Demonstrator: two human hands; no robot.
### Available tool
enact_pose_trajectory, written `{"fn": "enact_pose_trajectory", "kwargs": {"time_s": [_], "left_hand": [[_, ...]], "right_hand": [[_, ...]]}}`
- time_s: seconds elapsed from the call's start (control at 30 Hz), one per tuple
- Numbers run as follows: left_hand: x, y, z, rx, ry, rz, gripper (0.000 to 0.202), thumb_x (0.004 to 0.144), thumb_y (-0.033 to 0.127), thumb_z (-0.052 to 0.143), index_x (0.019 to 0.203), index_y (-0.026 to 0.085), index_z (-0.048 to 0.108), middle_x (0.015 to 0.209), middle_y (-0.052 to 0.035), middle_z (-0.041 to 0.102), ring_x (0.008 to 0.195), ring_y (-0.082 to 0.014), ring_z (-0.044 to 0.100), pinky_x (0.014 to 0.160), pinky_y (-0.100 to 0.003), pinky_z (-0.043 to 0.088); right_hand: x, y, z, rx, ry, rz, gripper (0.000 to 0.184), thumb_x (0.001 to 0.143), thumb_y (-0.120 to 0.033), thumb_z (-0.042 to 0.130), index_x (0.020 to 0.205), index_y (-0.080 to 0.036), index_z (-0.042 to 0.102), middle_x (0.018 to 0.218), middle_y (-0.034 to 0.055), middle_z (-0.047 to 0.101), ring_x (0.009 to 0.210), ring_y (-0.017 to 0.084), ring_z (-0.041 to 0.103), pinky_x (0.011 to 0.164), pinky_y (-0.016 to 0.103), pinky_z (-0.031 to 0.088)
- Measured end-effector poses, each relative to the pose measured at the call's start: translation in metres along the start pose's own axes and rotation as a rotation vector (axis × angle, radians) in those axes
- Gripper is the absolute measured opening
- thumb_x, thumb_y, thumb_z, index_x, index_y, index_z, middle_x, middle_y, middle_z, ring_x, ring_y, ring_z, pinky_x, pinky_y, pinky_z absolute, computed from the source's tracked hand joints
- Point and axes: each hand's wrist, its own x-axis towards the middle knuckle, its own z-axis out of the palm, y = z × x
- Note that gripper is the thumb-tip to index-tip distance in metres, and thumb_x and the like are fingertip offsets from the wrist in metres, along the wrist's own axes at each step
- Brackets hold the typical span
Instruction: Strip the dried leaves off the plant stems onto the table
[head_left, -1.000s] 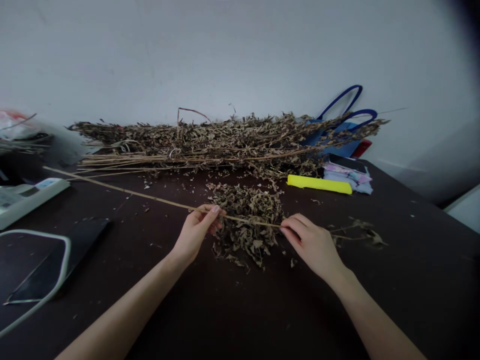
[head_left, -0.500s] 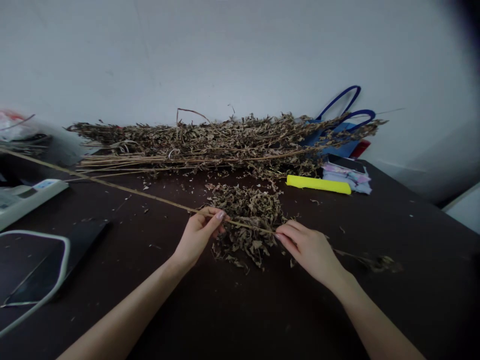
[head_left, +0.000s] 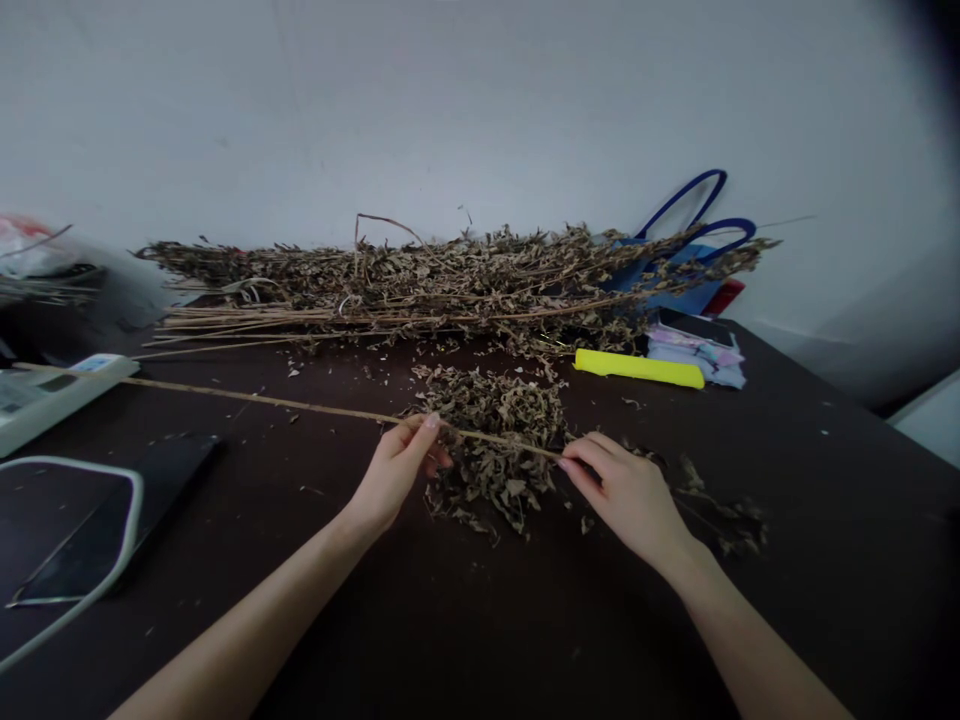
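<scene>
A long, thin dried plant stem (head_left: 277,402) runs from the far left across to my two hands. My left hand (head_left: 397,465) is closed on it, thumb and fingers pinching just left of the leaf pile. Farther right, my right hand (head_left: 619,490) pinches the same stem between thumb and fingers. Beyond the right hand, the leafy end (head_left: 724,510) of a stem shows low over the table. Under the stretch between my hands lies a heap of crumpled dry leaves (head_left: 502,470), touching or nearly touching the stem.
A large stack of dried stalks (head_left: 450,280) lies along the wall. At right are a yellow stick-like object (head_left: 637,368), a phone (head_left: 697,327) on folded cloth, and a blue bag (head_left: 682,280). A power strip (head_left: 60,400), white cable (head_left: 135,500) and black tablet-like slab (head_left: 150,500) lie left.
The stem's left end has dropped, so the stem now lies flatter. My right hand has shifted slightly right and up; the leafy end beyond it has moved and turned.
</scene>
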Motion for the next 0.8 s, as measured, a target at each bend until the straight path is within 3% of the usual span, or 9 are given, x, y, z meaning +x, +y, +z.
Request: {"fn": "enact_pose_trajectory", "kwargs": {"time_s": [0.17,0.8], "left_hand": [[-0.0009,0.0029,0.0,0.113,-0.046,0.057,0.019,0.076,0.034,0.062,0.071,0.016,0.059,0.057,0.0003,0.056,0.05,-0.01,0.046,0.051,-0.023,0.036],[-0.0012,-0.0008,0.0007,0.085,-0.061,0.055,0.013,0.072,0.028,0.066,0.078,0.017,0.062,0.066,-0.0003,0.056,0.057,-0.0104,0.051,0.051,-0.022,0.038]], "right_hand": [[0.0003,-0.0005,-0.0005,0.013,0.027,0.012,0.024,0.092,-0.032,0.039,0.083,-0.02,0.058,0.079,0.002,0.06,0.061,0.012,0.057,0.053,0.023,0.04],[-0.0013,0.0003,0.0007,-0.004,0.051,0.019,0.021,0.091,-0.033,0.043,0.076,-0.02,0.05,0.072,-0.0008,0.055,0.053,0.009,0.05,0.047,0.02,0.034]]}}
